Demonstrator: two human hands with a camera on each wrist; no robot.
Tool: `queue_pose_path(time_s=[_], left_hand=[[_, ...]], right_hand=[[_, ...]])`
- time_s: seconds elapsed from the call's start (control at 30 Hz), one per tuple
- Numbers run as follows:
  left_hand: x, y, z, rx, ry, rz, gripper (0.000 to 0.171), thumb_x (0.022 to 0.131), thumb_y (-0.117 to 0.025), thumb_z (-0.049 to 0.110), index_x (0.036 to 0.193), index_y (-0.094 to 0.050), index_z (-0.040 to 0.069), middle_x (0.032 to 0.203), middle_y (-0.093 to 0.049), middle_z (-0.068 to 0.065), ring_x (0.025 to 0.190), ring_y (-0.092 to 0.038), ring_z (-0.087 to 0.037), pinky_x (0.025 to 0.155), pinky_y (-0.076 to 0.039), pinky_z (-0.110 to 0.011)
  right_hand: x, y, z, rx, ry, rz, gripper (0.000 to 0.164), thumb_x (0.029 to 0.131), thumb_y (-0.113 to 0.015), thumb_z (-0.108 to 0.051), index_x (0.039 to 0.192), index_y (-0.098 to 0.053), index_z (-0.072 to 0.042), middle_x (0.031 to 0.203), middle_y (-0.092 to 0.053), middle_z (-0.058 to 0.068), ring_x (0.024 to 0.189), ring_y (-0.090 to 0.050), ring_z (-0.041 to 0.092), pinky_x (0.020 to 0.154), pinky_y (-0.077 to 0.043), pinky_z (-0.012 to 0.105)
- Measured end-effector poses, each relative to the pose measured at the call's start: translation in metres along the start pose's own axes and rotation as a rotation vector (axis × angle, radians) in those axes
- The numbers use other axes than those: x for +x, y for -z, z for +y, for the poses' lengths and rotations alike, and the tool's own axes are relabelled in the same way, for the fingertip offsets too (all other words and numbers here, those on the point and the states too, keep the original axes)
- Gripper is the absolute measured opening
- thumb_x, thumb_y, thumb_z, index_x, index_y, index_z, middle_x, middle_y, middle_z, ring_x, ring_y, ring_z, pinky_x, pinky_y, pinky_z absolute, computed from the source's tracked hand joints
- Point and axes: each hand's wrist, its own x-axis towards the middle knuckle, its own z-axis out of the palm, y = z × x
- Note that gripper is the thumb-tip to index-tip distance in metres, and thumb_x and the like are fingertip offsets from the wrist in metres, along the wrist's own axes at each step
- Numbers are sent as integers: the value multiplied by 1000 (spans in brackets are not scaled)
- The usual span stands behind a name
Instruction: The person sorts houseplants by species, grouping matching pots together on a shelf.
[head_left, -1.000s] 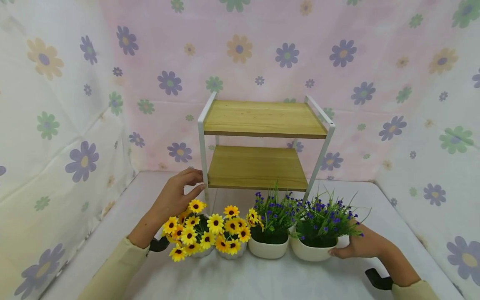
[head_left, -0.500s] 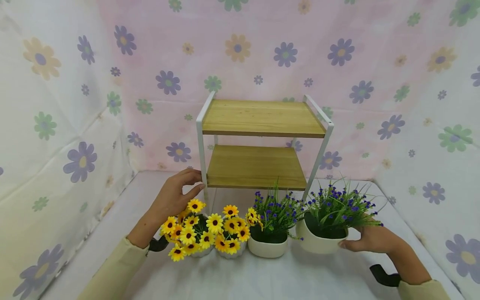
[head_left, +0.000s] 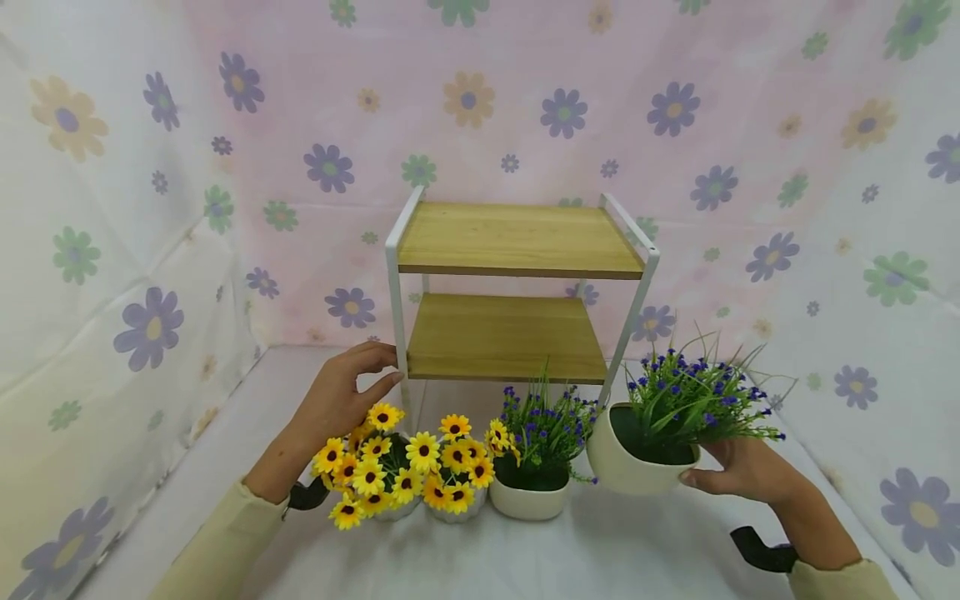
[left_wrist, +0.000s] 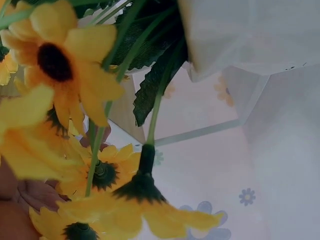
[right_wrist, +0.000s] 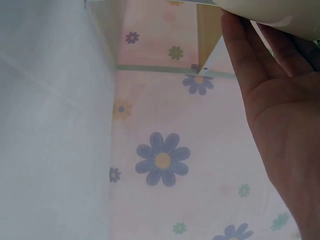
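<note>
In the head view my right hand (head_left: 753, 473) grips the right end of an oval white flowerpot (head_left: 633, 462) with purple flowers (head_left: 697, 392). That pot is raised and tilted, its mouth turned toward me. The right wrist view shows my fingers (right_wrist: 245, 55) against the pot's underside. My left hand (head_left: 333, 404) holds the left front leg of a two-tier wooden shelf (head_left: 510, 337), thumb in front and fingertips partly hidden behind the leg. Yellow artificial flowers (left_wrist: 75, 55) fill much of the left wrist view, near that hand.
A second oval pot (head_left: 529, 502) of purple flowers stands before the shelf. Left of it are two small pots of yellow flowers, one (head_left: 457, 479) beside the other (head_left: 375, 475). White cloth (head_left: 600, 558) covers the table, and flower-print fabric (head_left: 510, 108) walls surround it.
My right hand has lifted the oval flowerpot off the table, moved it slightly right and tipped it. The left hand stays at the shelf leg. The head view has shifted slightly.
</note>
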Motion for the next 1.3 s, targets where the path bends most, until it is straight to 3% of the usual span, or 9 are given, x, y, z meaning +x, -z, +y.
queue_pose_path(time_s=[0.07,0.17,0.5,0.6,0.67,0.8,0.9,1.0,1.3], left_hand=[[0,0,0,-1,9,-2,17,100,-76,12,116,-77,13,126,-73,-5,118,-69,-28,99,-60,-52],[-1,-1,0,-3,22,-1,17,100,-76,13,117,-78,13,126,-73,-4,118,-69,-28,99,-60,-52],[-4,-3,-1,-18,43,8,17,99,-77,14,116,-79,15,125,-74,-2,116,-71,-27,95,-61,-53],[-3,-3,-2,-29,39,14,18,99,-78,14,116,-80,15,125,-74,-2,117,-70,-27,94,-61,-54],[-2,-3,-2,-31,35,19,18,99,-78,14,117,-80,15,126,-74,-2,117,-70,-28,95,-61,-54],[-2,-1,-3,-36,35,24,18,99,-77,13,117,-80,15,126,-74,-2,117,-71,-28,94,-61,-55],[-3,-1,-3,-35,37,25,18,99,-77,13,117,-80,15,126,-74,-2,117,-71,-28,95,-61,-55],[-3,-2,-3,-33,42,26,17,99,-78,14,116,-80,16,125,-75,-2,119,-70,-28,98,-59,-56],[-3,-1,-3,-30,37,37,16,99,-77,14,115,-81,14,122,-76,-3,117,-71,-30,99,-58,-57]], right_hand=[[1,1,-2,-11,25,9,112,77,-81,19,168,-21,-9,163,-36,-21,144,-36,-12,109,-35,9],[3,3,-7,-22,43,27,115,75,-78,21,169,-20,-11,164,-34,-23,145,-33,-13,108,-34,8],[21,13,-27,134,198,64,115,64,-69,35,164,-23,0,163,-43,-2,152,-36,2,114,-35,10],[28,18,-42,80,212,67,118,64,-72,32,165,-21,0,164,-43,-2,151,-38,2,114,-36,10],[33,21,-53,-54,218,81,115,70,-80,21,167,-22,-1,164,-42,-7,150,-39,0,113,-36,9],[48,27,-71,-102,218,61,115,74,-83,15,168,-21,-4,168,-38,-9,152,-36,1,114,-35,9],[63,31,-80,59,267,15,112,74,-80,21,166,-20,2,168,-39,4,151,-41,11,118,-37,16],[78,35,-87,112,350,-8,104,78,-83,13,163,-23,8,163,-43,14,147,-47,19,117,-41,21],[112,51,-113,165,370,-35,75,86,-75,14,153,-43,12,146,-61,16,133,-59,22,114,-47,25]])
